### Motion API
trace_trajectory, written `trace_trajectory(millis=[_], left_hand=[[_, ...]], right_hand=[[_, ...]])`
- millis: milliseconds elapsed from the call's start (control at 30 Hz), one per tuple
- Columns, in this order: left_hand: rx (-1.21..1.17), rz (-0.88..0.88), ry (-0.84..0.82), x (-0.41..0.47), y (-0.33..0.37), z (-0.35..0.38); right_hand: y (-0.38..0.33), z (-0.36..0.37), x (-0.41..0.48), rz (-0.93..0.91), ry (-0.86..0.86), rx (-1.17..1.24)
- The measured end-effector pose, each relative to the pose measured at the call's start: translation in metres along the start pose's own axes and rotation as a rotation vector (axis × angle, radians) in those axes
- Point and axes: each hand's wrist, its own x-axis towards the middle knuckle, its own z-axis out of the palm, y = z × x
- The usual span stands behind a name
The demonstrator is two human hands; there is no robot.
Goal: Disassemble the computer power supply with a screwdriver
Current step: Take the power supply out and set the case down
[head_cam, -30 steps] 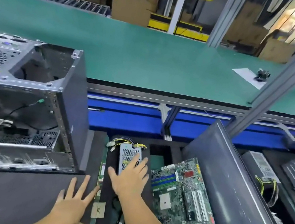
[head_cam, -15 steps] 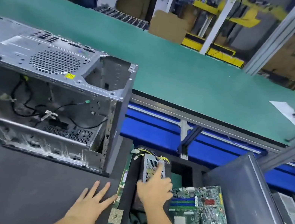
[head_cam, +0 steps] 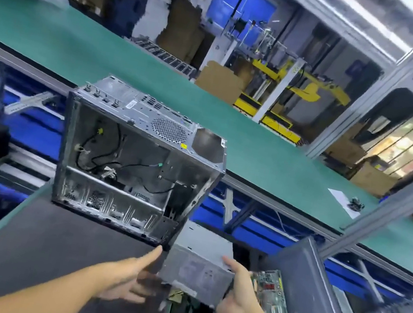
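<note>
Far back, across the whole width: green belt [head_cam: 108,50]. Nearer, at left, dark counter [head_cam: 45,252] carrying a gutted case [head_cam: 137,166], open side toward the camera, loose black wires inside. At right, a dark panel [head_cam: 312,299], leaning at a tilt. Just in front of the case's near right corner, held up between both hands: grey supply [head_cam: 196,267], over the counter's right edge. Beside it to the right and lower down, a green board [head_cam: 273,303]. Left hand [head_cam: 133,281] flat against the supply's left end, fingers straight, blurred. Right hand [head_cam: 235,299] curled round the right end, thumb on top.
</note>
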Motion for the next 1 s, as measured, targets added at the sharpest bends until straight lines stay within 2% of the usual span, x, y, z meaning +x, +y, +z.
trace_trajectory(millis=[100,267,400,467,533,633,667,733,800,833,933,1000], left_hand=[[-0.098,0.009,-0.052,-0.029,-0.009,-0.007],[-0.068,-0.027,0.021,-0.065,-0.047,-0.033],[-0.109,0.127,0.113,-0.101,-0.076,-0.067],[-0.019,0.272,0.231,-0.116,-0.079,-0.077],[0.359,0.454,0.391,-0.131,-0.077,-0.084],[1.261,0.825,0.675,-0.149,-0.077,-0.095],[1.52,0.926,0.673,-0.155,-0.078,-0.098],[1.855,1.004,0.584,-0.169,-0.082,-0.103],[2.03,0.953,0.565,-0.178,-0.087,-0.112],[2.101,0.934,0.559,-0.182,-0.09,-0.114],[2.224,1.092,0.516,-0.18,-0.115,-0.122],[2.293,1.007,0.521,-0.176,-0.126,-0.125]], right_hand=[[0.06,0.008,-0.015,-0.004,-0.053,0.129],[0.141,0.034,-0.021,-0.179,-0.063,0.092],[0.174,0.056,-0.03,-0.176,-0.196,-0.011],[0.186,0.069,-0.03,-0.164,-0.196,-0.069],[0.195,0.085,-0.028,-0.128,-0.185,-0.096],[0.2,0.098,-0.028,0.0,-0.15,-0.014],[0.2,0.098,-0.027,0.031,-0.142,0.035],[0.2,0.095,-0.028,0.069,-0.147,0.168],[0.201,0.096,-0.029,0.06,-0.164,0.174],[0.201,0.101,-0.029,0.053,-0.186,0.108],[0.205,0.124,-0.028,0.038,-0.246,-0.175],[0.216,0.139,-0.027,-0.006,-0.225,-0.318]])
